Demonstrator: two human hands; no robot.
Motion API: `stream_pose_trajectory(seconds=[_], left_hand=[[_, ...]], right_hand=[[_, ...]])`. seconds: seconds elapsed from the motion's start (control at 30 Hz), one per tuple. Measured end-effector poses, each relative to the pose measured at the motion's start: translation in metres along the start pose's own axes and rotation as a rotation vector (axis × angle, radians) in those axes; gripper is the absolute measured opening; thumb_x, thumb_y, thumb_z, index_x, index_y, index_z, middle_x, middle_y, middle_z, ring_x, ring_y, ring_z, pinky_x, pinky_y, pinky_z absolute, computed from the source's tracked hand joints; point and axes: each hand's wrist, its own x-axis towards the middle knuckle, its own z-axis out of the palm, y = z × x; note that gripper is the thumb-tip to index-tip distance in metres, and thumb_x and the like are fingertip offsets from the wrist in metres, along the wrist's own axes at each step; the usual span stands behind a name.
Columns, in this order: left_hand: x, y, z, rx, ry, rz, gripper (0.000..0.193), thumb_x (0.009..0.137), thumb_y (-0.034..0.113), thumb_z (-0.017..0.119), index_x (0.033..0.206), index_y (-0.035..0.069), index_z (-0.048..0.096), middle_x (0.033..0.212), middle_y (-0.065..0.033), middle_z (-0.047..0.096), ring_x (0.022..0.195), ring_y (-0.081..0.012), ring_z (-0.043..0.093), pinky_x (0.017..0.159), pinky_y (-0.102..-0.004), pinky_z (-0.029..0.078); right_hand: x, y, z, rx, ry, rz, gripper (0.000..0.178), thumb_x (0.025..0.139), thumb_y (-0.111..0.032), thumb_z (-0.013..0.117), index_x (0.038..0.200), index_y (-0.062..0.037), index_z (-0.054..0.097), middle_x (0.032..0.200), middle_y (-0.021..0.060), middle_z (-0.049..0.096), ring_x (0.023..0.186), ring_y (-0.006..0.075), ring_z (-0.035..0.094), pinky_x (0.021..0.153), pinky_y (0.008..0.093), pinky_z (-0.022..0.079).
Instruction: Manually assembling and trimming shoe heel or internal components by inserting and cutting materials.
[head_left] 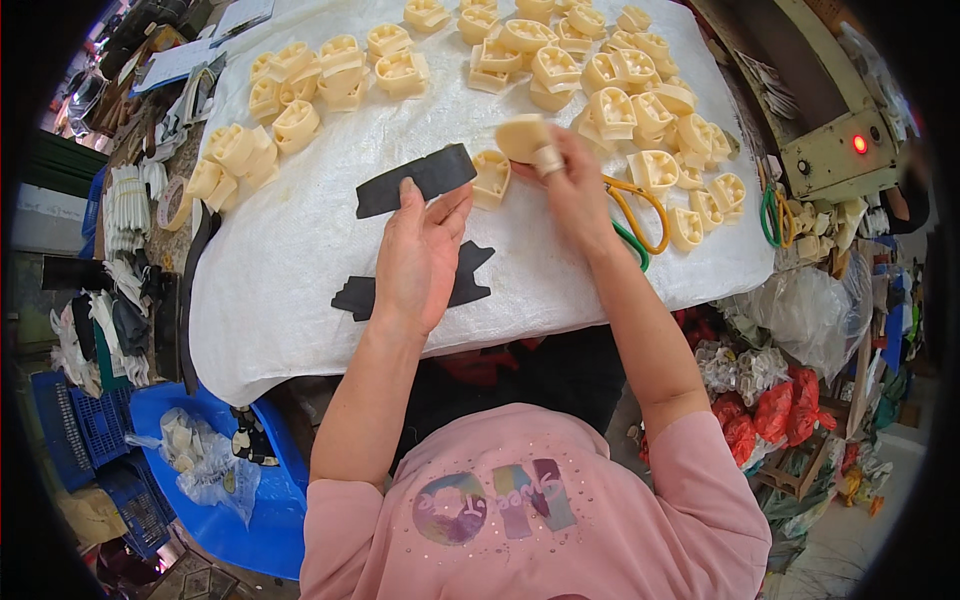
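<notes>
Black strip [415, 182]: one, held by the left hand [418, 240], thumb on top
Cream piece [522, 138]: one, gripped in the right hand [574, 180], blurred
Scissors [664, 214]: two pairs, both rightward

Workshop | table [275, 300] strewn with cream moulded parts [403, 75] | scissors [664, 222] | machine [822, 162] with red lamp [860, 144] | blue crates [103, 422]

White-covered desk [275, 320], cover a bit wrinkled. Cream molded parts in two batches: left batch [297, 125] smaller, some stacked; right batch [612, 110] bigger, from top centre down the right side, also piled. Lone cream part [490, 182] sits mid-desk. Black cut pieces [470, 277] lie flat near front edge, partly blocked, count unclear. Scissors [655, 215], orange and green handles, right of centre.
</notes>
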Motion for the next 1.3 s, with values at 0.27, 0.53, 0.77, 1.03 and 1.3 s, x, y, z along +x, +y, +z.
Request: stream_pose_trajectory(seconds=[0.27, 0.53, 0.77, 1.03, 1.3], left_hand=[[-0.022, 0.010, 0.004, 0.123, 0.085, 0.080, 0.042, 0.100, 0.030, 0.032, 0.123, -0.002, 0.046, 0.116, -0.0173, 0.054, 0.113, -0.0276, 0.050, 0.095, -0.0371, 0.038], [-0.083, 0.000, -0.015, 0.077, 0.112, 0.189, 0.037, 0.099, 0.021, 0.037, 0.122, -0.007, 0.046, 0.119, -0.0135, 0.053, 0.093, -0.0163, 0.054, 0.083, -0.0322, 0.045], [-0.110, 0.000, -0.009, 0.028, -0.011, 0.176, 0.037, 0.100, 0.019, 0.033, 0.125, -0.006, 0.044, 0.128, -0.0158, 0.049, 0.116, -0.0193, 0.050, 0.100, -0.0332, 0.040], [-0.114, -0.002, -0.006, 0.061, -0.007, 0.201, 0.037, 0.100, 0.016, 0.031, 0.125, -0.009, 0.042, 0.131, -0.0166, 0.047, 0.117, -0.0197, 0.050, 0.099, -0.0324, 0.042], [-0.119, -0.002, -0.001, 0.116, 0.047, 0.212, 0.040, 0.100, 0.018, 0.030, 0.124, -0.011, 0.042, 0.131, -0.0165, 0.046, 0.116, -0.0195, 0.050, 0.096, -0.0310, 0.043]], right_hand=[[-0.050, -0.035, -0.013, 0.005, -0.021, -0.155, 0.040, 0.089, -0.003, 0.048, 0.129, -0.0049, 0.044, 0.111, 0.0071, 0.054, 0.099, 0.0173, 0.053, 0.079, 0.0270, 0.046], [-0.094, -0.044, 0.022, -0.188, -0.326, -0.651, 0.054, 0.075, 0.002, 0.067, 0.123, -0.0106, 0.047, 0.108, 0.0139, 0.060, 0.094, 0.0258, 0.057, 0.078, 0.0344, 0.047], [-0.107, -0.020, 0.059, -0.202, -0.171, -0.892, 0.054, 0.067, 0.015, 0.059, 0.115, -0.0087, 0.051, 0.109, 0.0167, 0.058, 0.092, 0.0313, 0.060, 0.074, 0.0376, 0.049], [-0.107, -0.017, 0.057, -0.187, -0.190, -0.900, 0.049, 0.069, 0.013, 0.057, 0.113, -0.0078, 0.052, 0.108, 0.0170, 0.058, 0.093, 0.0324, 0.058, 0.075, 0.0387, 0.049], [-0.108, -0.018, 0.053, -0.246, -0.218, -0.874, 0.048, 0.068, 0.010, 0.060, 0.112, -0.0068, 0.052, 0.106, 0.0160, 0.058, 0.091, 0.0324, 0.057, 0.074, 0.0383, 0.049]])
